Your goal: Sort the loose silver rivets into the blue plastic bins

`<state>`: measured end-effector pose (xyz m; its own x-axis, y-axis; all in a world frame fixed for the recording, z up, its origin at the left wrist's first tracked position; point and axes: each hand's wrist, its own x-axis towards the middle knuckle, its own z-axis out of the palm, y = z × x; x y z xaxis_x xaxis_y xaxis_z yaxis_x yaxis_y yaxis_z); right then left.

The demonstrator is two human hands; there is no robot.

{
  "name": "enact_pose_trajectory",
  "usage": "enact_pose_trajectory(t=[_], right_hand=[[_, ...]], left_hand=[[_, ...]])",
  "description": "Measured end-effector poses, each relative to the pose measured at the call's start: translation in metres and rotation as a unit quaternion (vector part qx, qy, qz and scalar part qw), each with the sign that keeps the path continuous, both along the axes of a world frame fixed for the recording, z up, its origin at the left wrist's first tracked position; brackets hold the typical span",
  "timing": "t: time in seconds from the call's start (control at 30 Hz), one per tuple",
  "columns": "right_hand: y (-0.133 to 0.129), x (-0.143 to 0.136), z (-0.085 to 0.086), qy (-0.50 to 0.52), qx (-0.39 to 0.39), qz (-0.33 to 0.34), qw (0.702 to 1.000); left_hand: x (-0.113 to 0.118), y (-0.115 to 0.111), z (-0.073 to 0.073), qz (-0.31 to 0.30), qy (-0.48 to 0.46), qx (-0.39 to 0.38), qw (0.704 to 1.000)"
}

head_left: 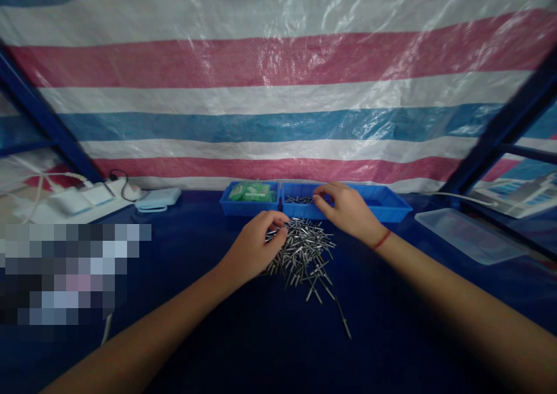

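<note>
A loose heap of silvery blind rivets [300, 249] lies on the dark blue table in front of me. My left hand [256, 243] is at the heap's left edge, fingers curled towards the thumb; what they hold, if anything, is hidden. Over the long blue tray [387, 198] is my right hand [346, 208], with thumb and forefinger drawn together; I cannot make out what is between them. Several rivets lie inside this tray, left of the right hand's fingertips. One rivet [346, 326] sits apart, nearer to me.
A smaller blue tray [250, 209] holds green packets [252, 191]. At left are a power strip [93, 199], a light-blue case [157, 199] and a blurred-out area. A clear plastic lid [472, 235] lies at right. Striped sheeting [278, 98] hangs behind, between blue frame posts.
</note>
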<state>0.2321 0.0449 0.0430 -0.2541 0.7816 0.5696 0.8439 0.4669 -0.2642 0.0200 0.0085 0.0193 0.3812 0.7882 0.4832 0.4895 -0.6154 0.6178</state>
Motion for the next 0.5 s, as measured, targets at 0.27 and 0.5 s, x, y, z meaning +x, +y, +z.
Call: enact_pose_trajectory(t=[0.27,0.5], right_hand=[[-0.054,0.002,-0.016,0.064,-0.067,0.055,0.994],[-0.064,0.001,-0.023,0.085,-0.097,0.082,0.988]], left_hand=[[-0.017,-0.004,0.011,-0.105,0.169,0.019,0.980],[-0.006,-0.026,0.007,-0.139,0.241,0.060,0.959]])
